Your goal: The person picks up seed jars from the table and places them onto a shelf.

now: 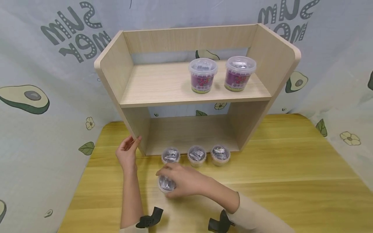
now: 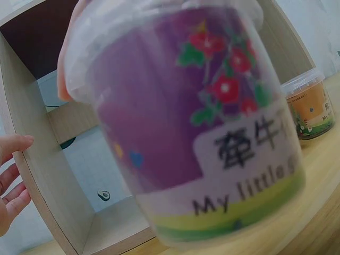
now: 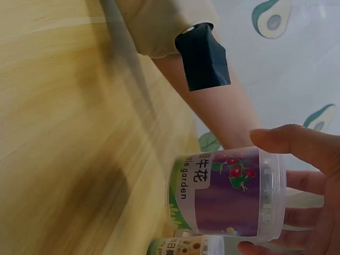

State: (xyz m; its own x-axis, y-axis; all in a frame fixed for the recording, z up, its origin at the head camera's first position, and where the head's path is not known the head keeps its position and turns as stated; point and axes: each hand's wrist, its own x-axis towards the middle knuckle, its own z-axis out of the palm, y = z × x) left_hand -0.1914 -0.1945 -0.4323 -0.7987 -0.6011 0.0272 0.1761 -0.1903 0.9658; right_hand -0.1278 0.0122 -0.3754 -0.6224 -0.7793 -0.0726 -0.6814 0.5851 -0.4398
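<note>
My right hand (image 1: 186, 180) grips a clear-lidded plastic tub (image 1: 167, 183) by its lid end. The tub has a purple label with red flowers, which fills much of the left wrist view. In the right wrist view the tub (image 3: 228, 196) looks raised off the table, its shadow apart from it. My left hand (image 1: 127, 153) holds the front edge of the left side panel of a light wooden shelf (image 1: 175, 103), thumb at the edge and fingers on the outer side. Two purple-labelled tubs, one left (image 1: 203, 77) and one right (image 1: 238, 76), stand on the upper board.
Three lidded tubs stand in a row before the shelf's lower board: left (image 1: 171, 155), middle (image 1: 197, 156), right (image 1: 220, 155). In the left wrist view one tub (image 2: 311, 109) has an orange label. A printed cloth (image 1: 58, 139) hangs around the wooden table (image 1: 291, 174).
</note>
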